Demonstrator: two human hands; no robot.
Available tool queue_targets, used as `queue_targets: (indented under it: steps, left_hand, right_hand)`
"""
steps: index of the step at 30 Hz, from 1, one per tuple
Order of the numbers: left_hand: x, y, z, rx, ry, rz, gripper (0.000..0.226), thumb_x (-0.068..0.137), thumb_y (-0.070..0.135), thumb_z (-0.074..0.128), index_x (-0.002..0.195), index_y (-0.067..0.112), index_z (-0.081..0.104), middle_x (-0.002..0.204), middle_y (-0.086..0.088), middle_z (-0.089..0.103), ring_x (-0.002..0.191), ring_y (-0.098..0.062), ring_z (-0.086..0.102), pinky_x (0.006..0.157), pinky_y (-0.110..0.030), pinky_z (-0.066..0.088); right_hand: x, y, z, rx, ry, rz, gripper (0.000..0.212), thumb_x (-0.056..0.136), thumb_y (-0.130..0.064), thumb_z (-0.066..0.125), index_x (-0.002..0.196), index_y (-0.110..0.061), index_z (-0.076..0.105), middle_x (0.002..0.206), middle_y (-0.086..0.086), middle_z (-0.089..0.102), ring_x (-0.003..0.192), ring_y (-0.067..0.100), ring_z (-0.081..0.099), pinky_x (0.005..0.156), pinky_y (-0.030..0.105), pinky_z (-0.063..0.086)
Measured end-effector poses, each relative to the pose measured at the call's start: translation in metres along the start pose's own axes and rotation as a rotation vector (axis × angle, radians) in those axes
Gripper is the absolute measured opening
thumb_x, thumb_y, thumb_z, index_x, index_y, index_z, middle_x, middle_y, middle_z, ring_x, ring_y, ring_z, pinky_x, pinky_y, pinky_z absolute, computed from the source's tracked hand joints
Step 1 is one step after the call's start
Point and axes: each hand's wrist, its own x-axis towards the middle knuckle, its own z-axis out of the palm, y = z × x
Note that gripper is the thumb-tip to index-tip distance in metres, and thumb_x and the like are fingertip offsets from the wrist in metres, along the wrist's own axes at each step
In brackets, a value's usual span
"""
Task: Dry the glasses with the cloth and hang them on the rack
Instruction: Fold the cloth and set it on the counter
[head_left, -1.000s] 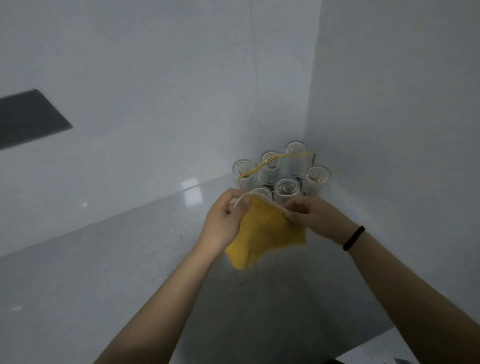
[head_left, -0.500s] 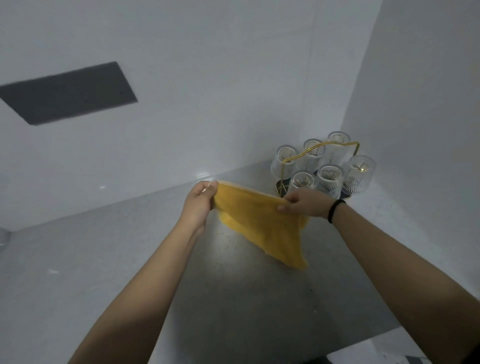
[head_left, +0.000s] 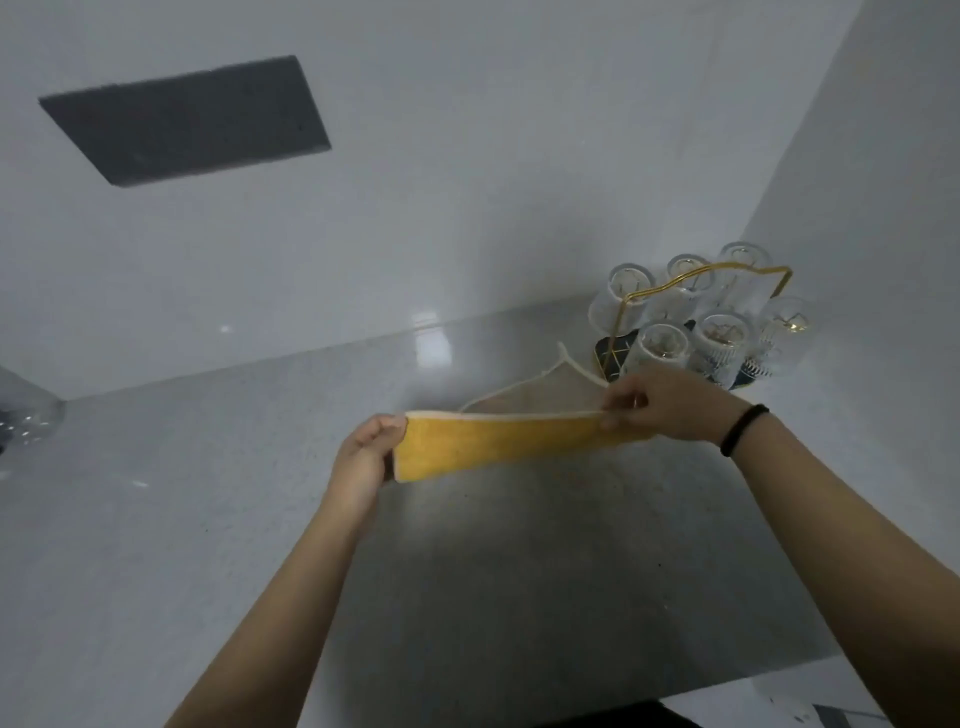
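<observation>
Left hand (head_left: 363, 457) and right hand (head_left: 660, 402) pinch the yellow cloth (head_left: 498, 441) taut above the grey counter (head_left: 208, 493); glasses (head_left: 722, 338) on the rack (head_left: 706, 275) at two o'clock.

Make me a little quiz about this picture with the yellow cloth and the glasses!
1. True or false: both hands are holding the yellow cloth.
2. How many glasses sit upside down on the gold rack? A) three B) six C) nine
3. Fill in: the black band is on the ____ wrist.

Key
1. True: the left hand and the right hand each pinch an end, stretching the cloth out above the counter.
2. B, six.
3. Right.
</observation>
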Motion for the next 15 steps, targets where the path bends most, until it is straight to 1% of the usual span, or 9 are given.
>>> queue_targets:
  steps: [3, 5, 6, 7, 8, 9, 10, 12, 15]
  left_hand:
    - [-0.021, -0.063, -0.005, 0.12, -0.038, -0.146, 0.022, 0.097, 0.017, 0.051, 0.078, 0.01, 0.059, 0.077, -0.015, 0.054, 0.075, -0.025, 0.054, 0.072, -0.037, 0.045]
    - [-0.029, -0.093, -0.004, 0.193, -0.036, -0.212, 0.025, 0.098, 0.023, 0.052, 0.077, 0.01, 0.058, 0.077, -0.014, 0.051, 0.076, -0.024, 0.051, 0.073, -0.039, 0.044]
    - [-0.029, -0.102, -0.001, 0.23, -0.026, -0.227, 0.027, 0.099, 0.026, 0.051, 0.077, 0.01, 0.057, 0.076, -0.013, 0.049, 0.075, -0.023, 0.05, 0.072, -0.038, 0.043]
    - [-0.029, -0.11, 0.002, 0.259, -0.01, -0.24, 0.028, 0.099, 0.028, 0.049, 0.079, 0.01, 0.057, 0.075, -0.012, 0.048, 0.074, -0.022, 0.049, 0.071, -0.036, 0.043]
    - [-0.026, -0.111, 0.007, 0.299, 0.012, -0.236, 0.028, 0.1, 0.029, 0.048, 0.083, 0.01, 0.058, 0.075, -0.01, 0.049, 0.074, -0.021, 0.049, 0.071, -0.035, 0.043]
    - [-0.02, -0.115, 0.009, 0.334, 0.044, -0.236, 0.027, 0.1, 0.03, 0.047, 0.088, 0.01, 0.059, 0.077, -0.008, 0.051, 0.075, -0.021, 0.051, 0.073, -0.035, 0.045]
    - [-0.013, -0.115, 0.013, 0.364, 0.078, -0.231, 0.026, 0.101, 0.031, 0.046, 0.091, 0.01, 0.059, 0.08, -0.007, 0.053, 0.077, -0.022, 0.052, 0.075, -0.037, 0.046]
    - [0.003, -0.116, 0.019, 0.426, 0.143, -0.212, 0.024, 0.101, 0.03, 0.044, 0.094, 0.011, 0.056, 0.085, -0.008, 0.054, 0.082, -0.023, 0.052, 0.079, -0.038, 0.046]
    - [0.02, -0.118, 0.024, 0.514, 0.251, -0.22, 0.021, 0.102, 0.029, 0.042, 0.094, 0.012, 0.053, 0.087, -0.007, 0.055, 0.083, -0.022, 0.051, 0.073, -0.032, 0.041]
  right_hand:
    - [-0.004, 0.018, 0.044, -0.006, -0.311, 0.11, 0.009, 0.085, -0.04, 0.061, 0.088, -0.032, 0.06, 0.071, -0.016, 0.051, 0.066, -0.002, 0.046, 0.06, 0.015, 0.031]
    - [0.001, 0.032, 0.076, -0.005, -0.421, 0.185, 0.016, 0.088, -0.041, 0.056, 0.095, -0.028, 0.062, 0.077, -0.016, 0.053, 0.071, 0.0, 0.048, 0.063, 0.015, 0.034]
    - [0.004, 0.038, 0.087, -0.007, -0.424, 0.216, 0.023, 0.089, -0.041, 0.054, 0.101, -0.024, 0.063, 0.085, -0.012, 0.057, 0.077, 0.004, 0.051, 0.069, 0.017, 0.037]
    - [0.01, 0.044, 0.1, -0.006, -0.399, 0.247, 0.027, 0.091, -0.039, 0.052, 0.107, -0.02, 0.063, 0.095, -0.006, 0.06, 0.086, 0.01, 0.053, 0.076, 0.02, 0.04]
    - [0.013, 0.046, 0.105, 0.005, -0.33, 0.276, 0.027, 0.092, -0.035, 0.051, 0.11, -0.017, 0.062, 0.104, 0.0, 0.061, 0.094, 0.016, 0.054, 0.082, 0.024, 0.041]
    - [0.02, 0.048, 0.112, 0.032, -0.251, 0.298, 0.026, 0.093, -0.03, 0.051, 0.11, -0.014, 0.062, 0.109, 0.004, 0.061, 0.098, 0.019, 0.054, 0.084, 0.025, 0.04]
    - [0.028, 0.048, 0.115, 0.071, -0.158, 0.315, 0.023, 0.093, -0.025, 0.052, 0.109, -0.011, 0.062, 0.11, 0.007, 0.061, 0.097, 0.02, 0.053, 0.083, 0.025, 0.039]
    - [0.046, 0.047, 0.119, 0.142, -0.006, 0.326, 0.019, 0.092, -0.019, 0.054, 0.103, -0.008, 0.063, 0.105, 0.009, 0.062, 0.091, 0.018, 0.052, 0.079, 0.025, 0.037]
    - [0.07, 0.046, 0.123, 0.163, 0.104, 0.321, 0.015, 0.09, -0.019, 0.056, 0.096, -0.009, 0.066, 0.1, 0.008, 0.064, 0.092, 0.022, 0.056, 0.08, 0.028, 0.042]
